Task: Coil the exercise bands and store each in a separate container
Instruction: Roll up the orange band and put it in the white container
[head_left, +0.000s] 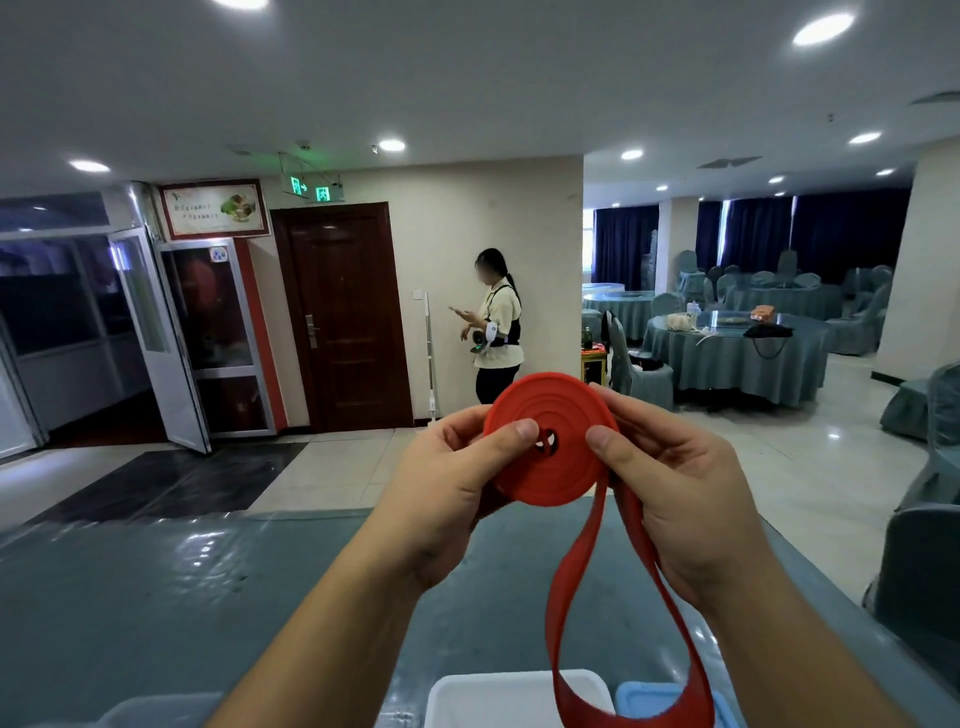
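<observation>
A red exercise band (553, 467) is wound into a flat coil held up in front of me, above the table. My left hand (452, 483) pinches the coil's left side, thumb on its face. My right hand (670, 483) grips the right side, thumb on the face near the centre hole. A loose loop of the band hangs from the coil down past my right wrist to the bottom edge of view. A white container (483, 696) and a light blue container (649, 699) stand at the table's near edge, partly cut off.
The table (156, 597) has a teal cloth under clear plastic. A person stands near a brown door (343, 317) beyond it. Round tables (737, 358) with covered chairs fill the right side of the room. A covered chair (924, 566) stands close on my right.
</observation>
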